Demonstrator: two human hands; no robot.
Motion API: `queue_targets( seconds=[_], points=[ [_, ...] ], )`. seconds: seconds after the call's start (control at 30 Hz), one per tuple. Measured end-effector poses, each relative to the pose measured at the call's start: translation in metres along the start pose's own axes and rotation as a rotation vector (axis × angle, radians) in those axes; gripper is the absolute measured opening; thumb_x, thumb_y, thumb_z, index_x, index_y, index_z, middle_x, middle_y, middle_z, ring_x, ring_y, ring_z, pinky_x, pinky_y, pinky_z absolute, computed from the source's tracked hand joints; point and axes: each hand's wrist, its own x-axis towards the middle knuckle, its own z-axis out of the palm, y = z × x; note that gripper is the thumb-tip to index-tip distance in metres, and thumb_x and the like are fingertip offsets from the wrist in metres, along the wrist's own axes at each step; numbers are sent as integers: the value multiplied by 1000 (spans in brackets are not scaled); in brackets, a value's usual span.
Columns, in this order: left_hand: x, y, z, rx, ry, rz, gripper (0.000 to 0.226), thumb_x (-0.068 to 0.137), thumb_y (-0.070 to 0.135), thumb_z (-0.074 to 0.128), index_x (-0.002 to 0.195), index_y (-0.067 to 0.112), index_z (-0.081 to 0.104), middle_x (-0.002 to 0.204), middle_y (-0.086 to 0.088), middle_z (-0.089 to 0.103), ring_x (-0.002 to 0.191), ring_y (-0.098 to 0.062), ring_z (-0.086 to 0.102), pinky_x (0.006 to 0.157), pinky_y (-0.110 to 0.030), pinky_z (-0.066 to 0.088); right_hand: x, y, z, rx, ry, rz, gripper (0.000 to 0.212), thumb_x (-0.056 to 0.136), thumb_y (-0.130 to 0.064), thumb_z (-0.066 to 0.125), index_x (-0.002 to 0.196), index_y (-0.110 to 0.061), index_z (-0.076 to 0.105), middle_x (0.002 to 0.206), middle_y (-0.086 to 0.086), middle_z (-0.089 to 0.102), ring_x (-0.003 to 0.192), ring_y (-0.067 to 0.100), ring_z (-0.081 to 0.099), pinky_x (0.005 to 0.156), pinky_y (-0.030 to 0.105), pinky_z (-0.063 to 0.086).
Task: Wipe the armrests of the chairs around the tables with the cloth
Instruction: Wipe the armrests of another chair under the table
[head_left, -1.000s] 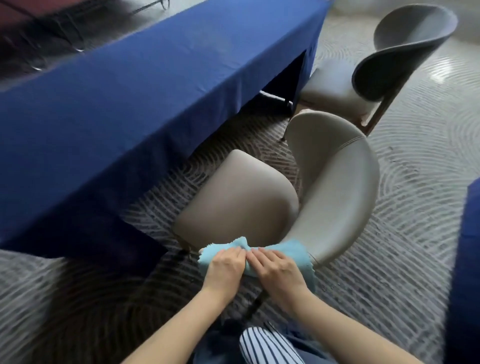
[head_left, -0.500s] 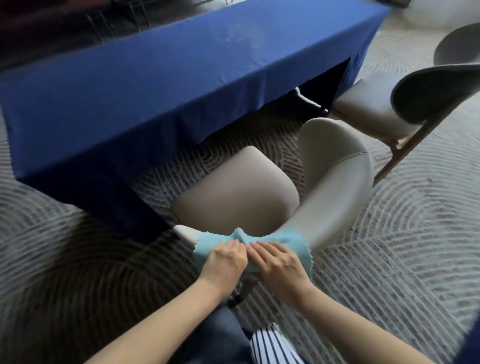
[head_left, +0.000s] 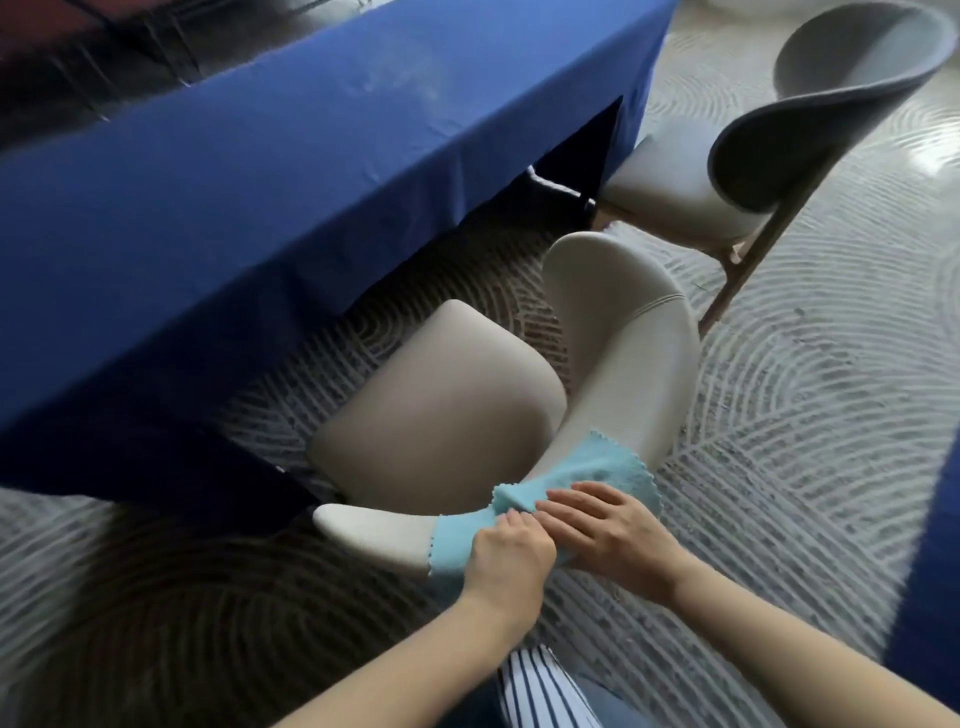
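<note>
The table (head_left: 260, 182), draped in blue, lies beyond the beige chair (head_left: 441, 405) and is cut off at the frame's top and left. A patterned carpet (head_left: 779, 467) spreads beneath the chair. A grey chair (head_left: 831, 104) stands past its far side, partly cropped. The beige chair's near armrest (head_left: 374, 530) runs left to right, its rounded tip pointing left. The light blue cloth (head_left: 597, 473) is wrapped over this armrest where it meets the backrest, stretched along it and hiding that part. The left hand (head_left: 509, 556) grips the cloth, fingers curled over the armrest. The right hand (head_left: 608, 530) presses it with straight fingers pointing left; its thumb is hidden.
</note>
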Motion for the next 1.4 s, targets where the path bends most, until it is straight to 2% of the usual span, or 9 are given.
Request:
queue_targets(
  seconds=[0.23,0.5,0.73,0.9,1.07,1.13,1.27,1.33,1.4],
  points=[
    [33,24,4,-68,1,-23,56,12,30,89,58,4,70,49,-5,58,40,-13,56,32,-17,38,-15,48,-9,-19,5,-77,37,97,-39,48,125,-16,52,122,-3,66,111,16,62,101,33,41],
    [83,77,-3,-81,68,-257,51,11,22,85,55,7,66,48,-3,56,38,-13,54,33,-14,36,-23,129,-16,11,24,-228,42,93,-42,49,126,-16,52,121,-2,66,110,17,63,100,33,40],
    [148,117,-7,-30,24,-524,56,8,33,92,46,7,60,40,-5,52,30,-14,51,32,-14,35,-17,198,-30,114,-140,-249,50,85,-51,51,122,-19,63,123,-3,64,116,20,59,102,31,35],
    [178,130,-11,-46,-22,-648,51,18,38,93,47,9,63,41,-4,55,34,-10,55,34,-14,37,-6,225,-33,187,-161,-296,52,85,-53,47,117,-16,64,118,-3,66,111,20,62,98,30,36],
    [214,141,-15,-79,25,-671,57,7,32,95,46,6,62,40,-4,52,31,-14,51,33,-15,36,-7,261,-36,236,-172,-275,56,86,-56,42,117,-16,65,122,-3,65,115,20,60,102,32,35],
    [236,144,-21,-77,35,-652,58,6,32,94,47,6,63,41,-5,53,32,-15,52,33,-15,37,-5,283,-37,231,-180,-255,58,83,-57,45,118,-15,64,124,-2,64,118,19,58,106,32,33],
    [282,141,-27,-124,39,-613,57,4,32,93,45,7,64,39,-5,52,31,-14,52,32,-15,36,4,326,-32,238,-204,-229,57,76,-47,69,120,-13,58,126,-1,61,124,17,53,110,33,29],
    [299,136,-38,-142,-35,-625,52,18,33,95,54,8,68,48,-7,60,40,-15,59,36,-17,41,15,342,-31,255,-208,-237,58,78,-52,63,119,-12,56,126,1,61,124,18,52,111,33,29],
    [308,131,-45,-222,-113,-609,35,68,26,81,95,7,70,88,-13,70,79,-22,69,64,-27,53,25,355,-29,242,-229,-277,63,77,-56,63,119,-10,56,125,3,62,123,19,53,111,33,28]
  ],
)
